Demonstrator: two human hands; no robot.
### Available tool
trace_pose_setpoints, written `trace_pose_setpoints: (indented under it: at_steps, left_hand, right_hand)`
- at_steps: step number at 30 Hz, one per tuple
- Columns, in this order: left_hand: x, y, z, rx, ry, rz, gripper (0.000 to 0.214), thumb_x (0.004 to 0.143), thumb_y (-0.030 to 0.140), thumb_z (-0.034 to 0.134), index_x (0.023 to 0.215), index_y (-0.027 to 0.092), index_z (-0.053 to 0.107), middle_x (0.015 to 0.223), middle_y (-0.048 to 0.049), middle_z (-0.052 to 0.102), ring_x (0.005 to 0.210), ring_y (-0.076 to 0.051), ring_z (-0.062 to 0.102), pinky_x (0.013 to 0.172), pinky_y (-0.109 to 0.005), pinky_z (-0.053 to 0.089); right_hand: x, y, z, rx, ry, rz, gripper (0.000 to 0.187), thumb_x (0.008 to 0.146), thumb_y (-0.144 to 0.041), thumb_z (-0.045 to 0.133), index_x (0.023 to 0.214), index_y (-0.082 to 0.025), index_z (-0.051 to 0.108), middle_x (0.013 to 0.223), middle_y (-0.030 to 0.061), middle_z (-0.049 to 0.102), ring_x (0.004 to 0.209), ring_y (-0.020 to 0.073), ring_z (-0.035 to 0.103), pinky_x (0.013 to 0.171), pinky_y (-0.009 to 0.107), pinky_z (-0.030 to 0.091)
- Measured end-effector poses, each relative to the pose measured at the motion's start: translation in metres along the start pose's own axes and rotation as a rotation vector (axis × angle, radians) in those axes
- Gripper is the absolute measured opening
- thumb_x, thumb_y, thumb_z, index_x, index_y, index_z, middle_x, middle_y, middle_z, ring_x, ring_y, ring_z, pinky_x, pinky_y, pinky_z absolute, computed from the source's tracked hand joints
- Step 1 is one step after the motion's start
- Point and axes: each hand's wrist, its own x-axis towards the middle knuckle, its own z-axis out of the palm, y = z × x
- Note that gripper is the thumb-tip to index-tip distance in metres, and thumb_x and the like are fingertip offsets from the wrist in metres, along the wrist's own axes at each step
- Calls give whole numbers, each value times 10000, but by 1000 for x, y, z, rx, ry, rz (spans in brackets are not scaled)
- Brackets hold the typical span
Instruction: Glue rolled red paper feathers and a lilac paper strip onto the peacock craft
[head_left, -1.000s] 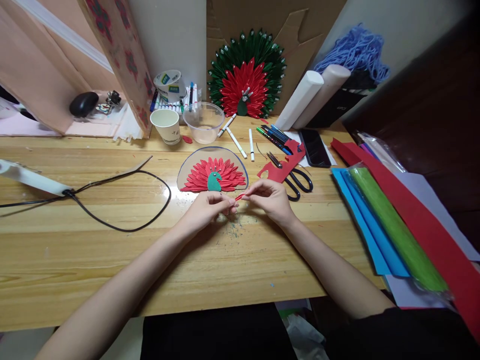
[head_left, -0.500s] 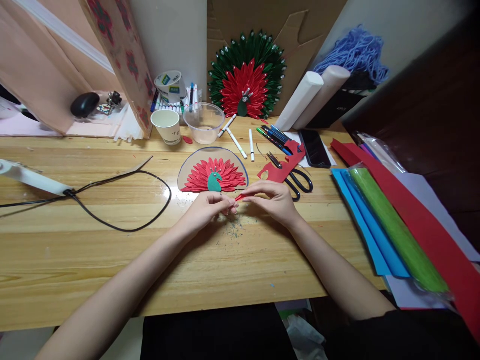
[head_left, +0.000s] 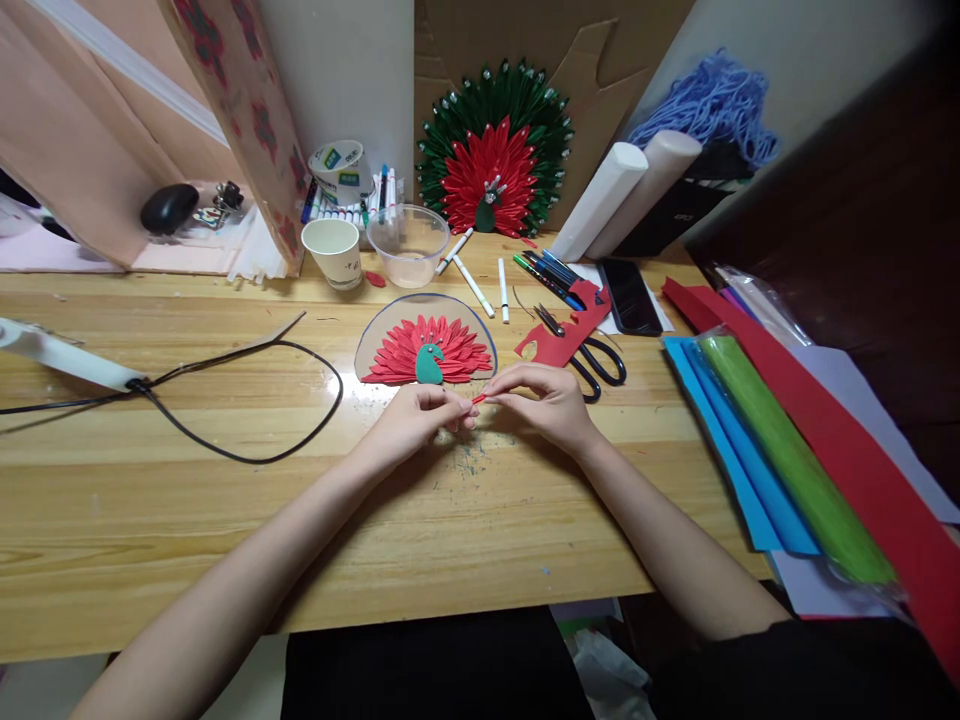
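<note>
Between my two hands is a small narrow red paper piece (head_left: 479, 399), folded or pinched lengthwise. My left hand (head_left: 425, 414) pinches its left end with thumb and fingertips. The other end is pinched by my right hand (head_left: 546, 402). Just beyond my fingers lies a half-round piece of cardboard (head_left: 379, 322) outlined in blue. Red paper petals (head_left: 459, 350) fan across it, with a green bird-shaped cutout (head_left: 429, 365) at the middle of the lower edge. To the right rest black-handled scissors (head_left: 600, 368), partly under a cut red sheet (head_left: 559, 343).
Markers (head_left: 474, 287), a paper cup (head_left: 333, 252), a clear bowl (head_left: 409, 250) and a phone (head_left: 631, 297) stand or lie farther back. A red and green peacock (head_left: 491, 160) leans on cardboard behind. A black cable loop (head_left: 247, 461) lies left; coloured sheets (head_left: 750, 450) are stacked right.
My right fingertips have shifted slightly at the red piece, which now shows a little more between my hands. Everything else looks the same.
</note>
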Motion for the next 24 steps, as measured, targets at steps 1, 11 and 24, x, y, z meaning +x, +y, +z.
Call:
trace_pose_setpoints:
  at_steps: [1, 11, 24]
  left_hand:
    - [0, 0, 0, 4, 5, 15, 244, 762, 362, 584, 710, 145, 684, 729, -54, 686, 580, -105, 550, 521, -212, 361]
    - [2, -7, 2, 86, 182, 165, 303, 810, 411, 531, 862, 140, 656, 850, -77, 689, 779, -170, 623, 734, -291, 473]
    - [4, -14, -4, 140, 247, 218, 302, 815, 409, 510, 811, 139, 646, 812, -67, 688, 768, -167, 616, 728, -267, 454]
  right_hand:
    - [0, -1, 0, -4, 0, -2, 65, 737, -187, 664, 749, -225, 715, 759, 27, 699, 730, 168, 641, 699, 317, 515]
    - [1, 11, 0, -77, 199, 191, 92, 701, -262, 699, 748, -182, 701, 764, 47, 703, 710, 169, 649, 696, 308, 526]
    - [0, 19, 11, -299, 153, 126, 74, 760, -256, 646, 770, -196, 688, 760, 37, 679, 678, 163, 626, 614, 283, 502]
